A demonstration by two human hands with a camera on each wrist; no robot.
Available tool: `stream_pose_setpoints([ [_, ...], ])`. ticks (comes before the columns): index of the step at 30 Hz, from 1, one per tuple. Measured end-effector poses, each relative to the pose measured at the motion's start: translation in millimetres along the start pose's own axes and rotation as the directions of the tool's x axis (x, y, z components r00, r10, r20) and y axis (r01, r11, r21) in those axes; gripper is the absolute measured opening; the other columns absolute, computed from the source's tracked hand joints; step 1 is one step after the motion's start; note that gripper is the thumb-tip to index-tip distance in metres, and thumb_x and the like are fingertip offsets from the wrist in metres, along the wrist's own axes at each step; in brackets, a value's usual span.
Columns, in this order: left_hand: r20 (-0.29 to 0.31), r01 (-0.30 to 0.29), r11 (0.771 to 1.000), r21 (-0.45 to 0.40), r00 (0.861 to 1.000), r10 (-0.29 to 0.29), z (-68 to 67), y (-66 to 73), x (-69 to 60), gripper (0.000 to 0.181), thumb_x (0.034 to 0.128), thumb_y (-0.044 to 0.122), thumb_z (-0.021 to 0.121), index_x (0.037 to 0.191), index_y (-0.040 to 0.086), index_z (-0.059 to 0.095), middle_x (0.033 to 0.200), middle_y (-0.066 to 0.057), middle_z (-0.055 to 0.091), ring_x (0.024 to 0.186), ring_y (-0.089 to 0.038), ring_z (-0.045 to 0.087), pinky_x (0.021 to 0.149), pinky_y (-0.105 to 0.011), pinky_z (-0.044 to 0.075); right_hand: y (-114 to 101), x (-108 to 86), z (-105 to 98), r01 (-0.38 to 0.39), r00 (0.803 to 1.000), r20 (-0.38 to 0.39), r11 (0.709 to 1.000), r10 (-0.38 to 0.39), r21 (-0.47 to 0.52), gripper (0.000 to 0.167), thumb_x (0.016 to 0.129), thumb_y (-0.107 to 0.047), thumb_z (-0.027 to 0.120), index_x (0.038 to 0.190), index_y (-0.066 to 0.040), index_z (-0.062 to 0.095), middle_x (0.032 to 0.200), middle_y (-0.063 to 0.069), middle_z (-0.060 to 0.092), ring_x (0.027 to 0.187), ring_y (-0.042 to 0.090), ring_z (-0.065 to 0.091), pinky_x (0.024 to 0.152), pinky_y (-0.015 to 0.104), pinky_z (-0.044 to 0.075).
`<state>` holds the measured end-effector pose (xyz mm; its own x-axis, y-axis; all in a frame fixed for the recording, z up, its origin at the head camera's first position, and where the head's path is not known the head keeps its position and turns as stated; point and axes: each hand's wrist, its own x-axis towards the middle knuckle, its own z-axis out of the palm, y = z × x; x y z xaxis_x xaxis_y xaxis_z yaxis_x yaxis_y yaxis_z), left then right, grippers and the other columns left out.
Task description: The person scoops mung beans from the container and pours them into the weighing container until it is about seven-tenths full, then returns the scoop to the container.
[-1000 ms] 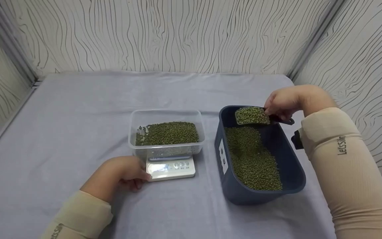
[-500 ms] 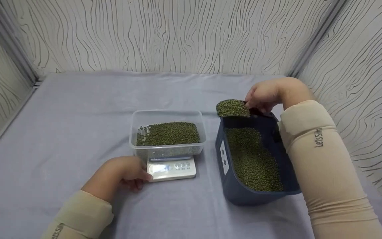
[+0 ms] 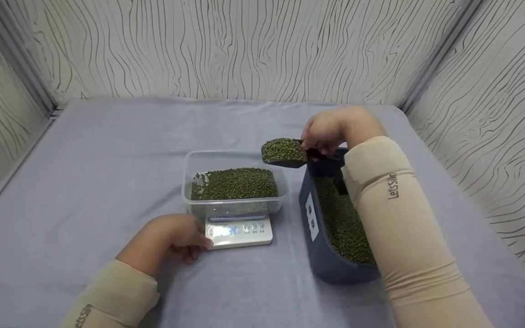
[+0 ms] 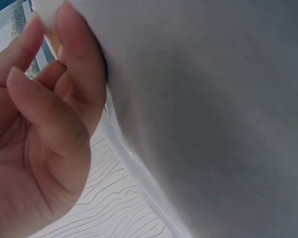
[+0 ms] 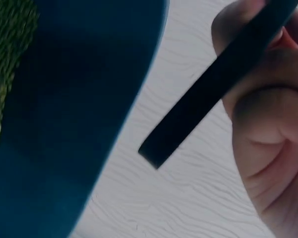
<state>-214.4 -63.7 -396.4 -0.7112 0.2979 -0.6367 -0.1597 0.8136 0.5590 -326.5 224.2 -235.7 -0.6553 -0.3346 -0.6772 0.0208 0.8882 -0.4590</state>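
My right hand [image 3: 331,132] grips a black scoop [image 3: 286,163] by its handle. Green beans, like mung beans, are heaped in the scoop, which is held level at the right rim of a clear plastic container [image 3: 233,201]. That container holds a layer of the same beans and sits on a white kitchen scale [image 3: 249,238] with a lit display. At the scale's front left corner, my left hand [image 3: 176,234] pinches the edge between thumb and finger. In the right wrist view, the scoop's dark handle [image 5: 198,99] passes through the fingers.
A deep blue bin [image 3: 331,269] with more green beans stands to the right, partly behind my right sleeve [image 3: 408,218]. A pale cloth [image 3: 107,159] covers the table. Patterned walls [image 3: 244,50] rise at the back and sides.
The right hand has carried the full scoop leftward, from above the blue bin to the clear container's right rim. The left hand keeps its hold on the scale.
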Motion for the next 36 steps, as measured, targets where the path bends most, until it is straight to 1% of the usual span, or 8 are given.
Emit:
stream_pose_setpoints([
  [8, 0.002, 0.002, 1.0, 0.028, 1.0, -0.002, -1.1, 1.4, -1.8, 0.023, 0.0851, 0.026, 0.064, 0.074, 0.006, 0.063, 0.063, -0.005, 0.064, 0.052, -0.011, 0.057, 0.046, -0.021, 0.041, -18.4, 12.1, 15.7, -0.04, 0.998, -0.061, 0.993, 0.033, -0.112, 0.026, 0.093, -0.011, 0.044, 0.067, -0.009, 0.046, 0.057, 0.001, 0.042, 0.05, 0.01, 0.04, 0.048, 0.021, 0.036],
  [13, -0.001, 0.002, 1.0, 0.019, 1.0, -0.002, -0.6, 0.8, -1.0, 0.022, 0.0851, 0.025, 0.064, 0.075, 0.005, 0.062, 0.062, -0.005, 0.064, 0.052, -0.012, 0.058, 0.046, -0.021, 0.042, -27.9, 16.1, 23.4, -0.069, 0.993, -0.112, 0.955, 0.037, -0.289, 0.03, 0.093, -0.019, 0.046, 0.066, -0.01, 0.051, 0.051, -0.002, 0.039, 0.043, 0.009, 0.035, 0.043, 0.021, 0.032],
  [17, 0.0, 0.005, 1.0, -0.003, 1.0, -0.005, -0.3, 0.1, 0.1, 0.022, 0.0849, 0.024, 0.065, 0.075, 0.005, 0.062, 0.063, -0.006, 0.064, 0.052, -0.012, 0.059, 0.049, -0.023, 0.046, -32.8, 17.5, 27.2, -0.08, 0.989, -0.142, 0.929, 0.03, -0.361, 0.034, 0.093, -0.022, 0.049, 0.061, -0.011, 0.052, 0.048, -0.003, 0.038, 0.04, 0.009, 0.032, 0.041, 0.022, 0.03],
  [19, 0.002, 0.008, 1.0, -0.008, 1.0, -0.008, -0.2, -0.1, 0.6, 0.022, 0.085, 0.024, 0.065, 0.075, 0.005, 0.062, 0.063, -0.006, 0.064, 0.053, -0.012, 0.059, 0.05, -0.024, 0.047, -35.4, 17.4, 29.0, -0.071, 0.987, -0.162, 0.906, 0.002, -0.418, 0.035, 0.092, -0.022, 0.05, 0.058, -0.011, 0.051, 0.047, -0.004, 0.038, 0.04, 0.009, 0.033, 0.044, 0.023, 0.031],
  [24, -0.002, 0.018, 1.0, -0.018, 1.0, -0.018, -0.2, 0.4, 1.6, 0.023, 0.0843, 0.024, 0.065, 0.074, 0.004, 0.063, 0.063, -0.006, 0.064, 0.053, -0.012, 0.059, 0.051, -0.024, 0.048, -44.8, 15.4, 33.2, -0.067, 0.973, -0.219, 0.824, -0.071, -0.563, 0.034, 0.09, -0.023, 0.053, 0.059, -0.01, 0.057, 0.048, -0.003, 0.047, 0.041, 0.01, 0.039, 0.048, 0.025, 0.036],
  [27, -0.003, 0.024, 0.999, -0.033, 1.0, -0.024, 0.0, 0.8, 1.5, 0.022, 0.0841, 0.024, 0.066, 0.075, 0.004, 0.062, 0.062, -0.005, 0.063, 0.052, -0.012, 0.058, 0.05, -0.024, 0.047, -51.9, 12.7, 37.0, -0.092, 0.961, -0.264, 0.811, -0.08, -0.578, 0.03, 0.089, -0.024, 0.055, 0.067, -0.007, 0.064, 0.054, -0.001, 0.055, 0.042, 0.01, 0.042, 0.048, 0.025, 0.038],
  [29, 0.001, 0.02, 0.999, -0.032, 1.0, -0.02, 0.0, 0.9, 1.4, 0.022, 0.0844, 0.024, 0.065, 0.075, 0.004, 0.062, 0.062, -0.005, 0.063, 0.052, -0.012, 0.058, 0.05, -0.024, 0.047, -56.1, 10.1, 39.9, -0.106, 0.95, -0.297, 0.797, -0.095, -0.595, 0.025, 0.088, -0.022, 0.057, 0.071, -0.006, 0.066, 0.057, 0.0, 0.057, 0.045, 0.012, 0.044, 0.05, 0.026, 0.038],
  [36, -0.002, -0.005, 1.0, 0.004, 1.0, 0.005, -0.6, 0.9, 0.1, 0.023, 0.0855, 0.024, 0.064, 0.074, 0.004, 0.062, 0.063, -0.005, 0.064, 0.054, -0.012, 0.058, 0.05, -0.023, 0.046, -69.5, 1.6, 50.7, -0.151, 0.895, -0.4, 0.706, -0.2, -0.692, 0.019, 0.084, -0.024, 0.061, 0.073, -0.009, 0.064, 0.064, 0.0, 0.055, 0.059, 0.02, 0.048, 0.058, 0.034, 0.041],
])
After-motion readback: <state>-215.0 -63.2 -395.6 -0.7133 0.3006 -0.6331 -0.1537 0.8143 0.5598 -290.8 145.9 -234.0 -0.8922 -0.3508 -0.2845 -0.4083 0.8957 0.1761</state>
